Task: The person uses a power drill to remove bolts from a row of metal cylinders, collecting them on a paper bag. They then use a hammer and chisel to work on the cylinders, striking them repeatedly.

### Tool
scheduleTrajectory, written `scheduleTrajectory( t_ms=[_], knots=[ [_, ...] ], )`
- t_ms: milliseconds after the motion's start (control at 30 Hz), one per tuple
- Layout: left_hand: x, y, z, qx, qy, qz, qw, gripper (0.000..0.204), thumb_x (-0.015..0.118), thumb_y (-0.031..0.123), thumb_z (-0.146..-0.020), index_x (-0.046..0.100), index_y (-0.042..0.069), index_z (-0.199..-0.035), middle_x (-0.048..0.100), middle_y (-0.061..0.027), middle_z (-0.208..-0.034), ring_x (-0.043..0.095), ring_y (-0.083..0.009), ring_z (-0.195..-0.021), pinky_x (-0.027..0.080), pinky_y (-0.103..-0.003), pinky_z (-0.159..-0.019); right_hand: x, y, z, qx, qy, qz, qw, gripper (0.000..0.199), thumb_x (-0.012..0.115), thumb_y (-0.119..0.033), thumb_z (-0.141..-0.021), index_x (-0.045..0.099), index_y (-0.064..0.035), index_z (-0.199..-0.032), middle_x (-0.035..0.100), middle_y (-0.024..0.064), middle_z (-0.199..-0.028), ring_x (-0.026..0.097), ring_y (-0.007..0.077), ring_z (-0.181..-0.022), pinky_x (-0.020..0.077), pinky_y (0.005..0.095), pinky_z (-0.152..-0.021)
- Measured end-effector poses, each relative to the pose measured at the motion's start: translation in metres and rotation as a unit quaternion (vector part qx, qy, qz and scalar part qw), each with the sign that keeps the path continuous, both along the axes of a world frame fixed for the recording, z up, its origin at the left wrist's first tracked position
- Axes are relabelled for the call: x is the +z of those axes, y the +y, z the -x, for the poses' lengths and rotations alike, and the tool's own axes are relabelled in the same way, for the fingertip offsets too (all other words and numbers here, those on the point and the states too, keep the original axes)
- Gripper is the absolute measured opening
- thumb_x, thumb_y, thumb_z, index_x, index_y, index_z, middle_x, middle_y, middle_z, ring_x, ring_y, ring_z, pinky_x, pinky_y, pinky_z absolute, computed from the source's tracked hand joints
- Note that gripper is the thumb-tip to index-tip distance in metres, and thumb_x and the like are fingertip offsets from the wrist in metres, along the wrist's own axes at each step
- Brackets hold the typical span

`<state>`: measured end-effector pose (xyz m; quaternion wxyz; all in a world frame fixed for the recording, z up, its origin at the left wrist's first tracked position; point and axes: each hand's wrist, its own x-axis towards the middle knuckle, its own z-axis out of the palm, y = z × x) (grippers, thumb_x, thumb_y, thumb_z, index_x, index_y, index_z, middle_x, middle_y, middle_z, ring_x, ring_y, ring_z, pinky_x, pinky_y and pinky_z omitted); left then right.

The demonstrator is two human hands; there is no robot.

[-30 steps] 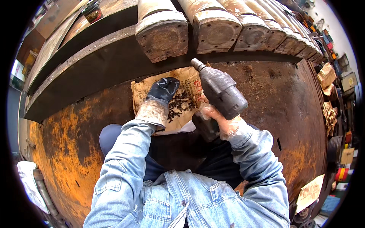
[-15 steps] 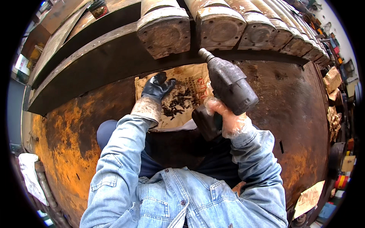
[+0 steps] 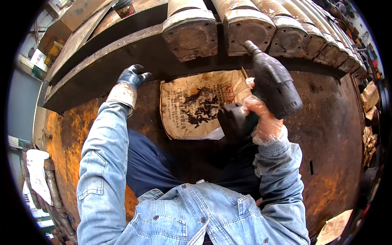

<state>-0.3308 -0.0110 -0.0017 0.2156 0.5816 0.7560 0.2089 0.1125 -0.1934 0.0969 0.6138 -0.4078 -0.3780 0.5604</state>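
My right hand (image 3: 263, 112), in a clear plastic glove, grips the handle of a dark, grimy cordless impact wrench (image 3: 277, 83). Its nose points up and away toward the flanged ends, and its battery base hangs over the sheet's right edge. Over on the left, my left hand (image 3: 134, 76) wears a black-coated glove with a dirty pale cuff. It hovers by the dark beam, its fingers curled and the thumb sticking out; whatever they may hold is hidden. Between my hands, several small dark bolts (image 3: 202, 107) lie heaped on a stained tan paper sheet (image 3: 173, 116).
Several rollers with square flanged ends (image 3: 191, 40) line up across the far side, above a long steel beam (image 3: 98, 61). Beneath me is a rusty metal surface (image 3: 330, 134). A white cloth (image 3: 38, 173) hangs at left; cardboard (image 3: 335, 225) lies at lower right.
My left hand has moved off the bolts, leftward to the beam. The impact wrench and my right hand appear farther right. The whole view has shifted somewhat, uncovering more of the sheet.
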Motion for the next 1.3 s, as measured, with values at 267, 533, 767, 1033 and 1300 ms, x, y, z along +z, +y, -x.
scheduleTrajectory(
  t_ms=[267,533,767,1033,1300],
  knots=[
    [-0.096,-0.008,0.070,-0.015,0.149,0.175,0.973,0.057,0.075,0.031,-0.090,0.059,0.002,-0.136,0.066,-0.0145,-0.133,0.064,-0.0230,-0.119,0.050,-0.037,-0.105,0.000,0.002,0.002,-0.010,-0.024,-0.007,1.000,0.044,0.064,0.002,-0.086,0.055,0.0050,-0.128,0.063,0.0065,-0.084,0.058,0.0148,-0.075,0.0478,0.0286,-0.076],
    [-0.343,-0.061,0.129,-0.101,0.112,0.269,0.951,0.063,0.066,0.057,-0.086,0.071,0.005,-0.121,0.067,-0.0232,-0.126,0.066,-0.0369,-0.116,0.051,-0.047,-0.100,-0.001,0.009,0.011,-0.030,-0.091,0.085,0.992,0.061,0.066,-0.010,-0.081,0.046,0.0047,-0.137,0.059,0.0078,-0.087,0.056,0.0159,-0.073,0.0456,0.0291,-0.072],
    [-0.327,-0.074,0.047,0.136,-0.162,0.227,0.951,0.079,0.085,0.048,-0.073,0.065,-0.007,-0.127,0.069,-0.0254,-0.121,0.067,-0.0295,-0.114,0.050,-0.040,-0.097,0.000,0.023,0.041,-0.064,-0.140,0.142,0.978,0.063,0.071,-0.017,-0.075,0.049,0.0037,-0.131,0.057,0.0056,-0.080,0.052,0.0165,-0.067,0.0420,0.0293,-0.067],
    [-0.322,-0.059,0.015,0.134,-0.376,0.200,0.895,0.065,0.084,0.035,-0.081,0.064,-0.004,-0.130,0.069,-0.0225,-0.124,0.065,-0.0325,-0.116,0.050,-0.043,-0.098,-0.003,0.034,0.063,-0.063,-0.159,0.129,0.977,0.058,0.073,-0.021,-0.074,0.054,0.0027,-0.124,0.053,0.0027,-0.072,0.046,0.0141,-0.060,0.0379,0.0291,-0.060],
    [-0.329,-0.075,0.025,0.143,-0.326,0.198,0.913,0.063,0.084,0.034,-0.082,0.064,-0.003,-0.129,0.070,-0.0223,-0.124,0.066,-0.0327,-0.116,0.050,-0.044,-0.098,-0.006,0.041,0.069,-0.065,-0.185,0.135,0.971,0.061,0.076,-0.022,-0.072,0.054,0.0024,-0.123,0.054,0.0031,-0.068,0.047,0.0148,-0.055,0.0397,0.0292,-0.059]
  ],
)
